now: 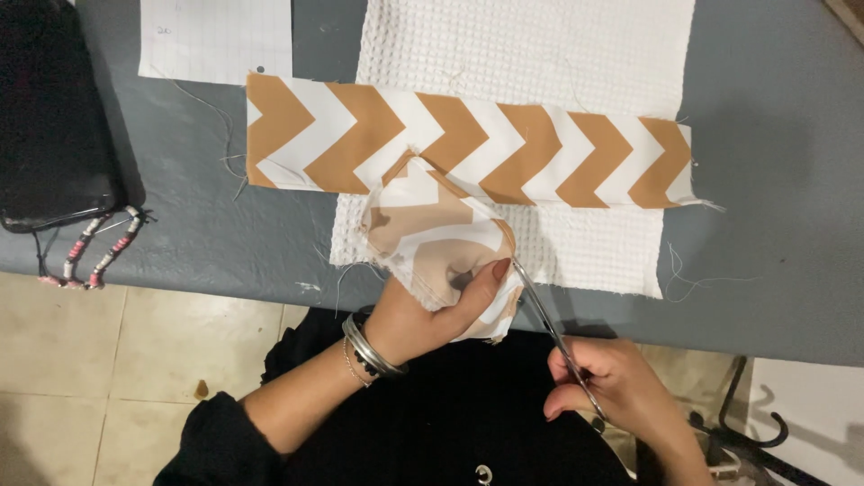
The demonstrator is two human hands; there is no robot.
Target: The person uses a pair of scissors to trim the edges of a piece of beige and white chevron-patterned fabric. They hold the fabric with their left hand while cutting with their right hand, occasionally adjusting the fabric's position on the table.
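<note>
**Scissor cut on a folded fabric piece at the counter edge**

The left hand (pixel 423 315) held a folded piece of tan-and-white chevron-printed fabric (pixel 432 238), its fingers clamped on the cloth with the thumb pressed on top near the lower right corner. The piece sat at the near edge of the grey counter (pixel 774 135), partly lifted off the surface and overlapping a white waffle-textured cloth (pixel 531 54). The right hand (pixel 603 382) gripped a pair of slim metal scissors (pixel 549 324), fingers closed through and around the handles; the blades reached up to the fabric just beside the left thumb. Whether the blades were apart or together could not be told.

A long strip of the same tan-and-white chevron fabric (pixel 558 148) lay flat across the waffle cloth, behind the held piece.

Risks, as judged from this position:
- The blade tips lay very near the left thumb; a slip of the grip could nick it.
- The folded layers could shift under the thumb, producing an uneven cut.
- The waffle cloth below could be caught in the blades if the piece dropped.

Containers: a black zipped pouch (pixel 49 117) rested at the far left of the counter, closed; its contents were not visible. A white gridded paper sheet (pixel 216 36) lay beside it.
</note>
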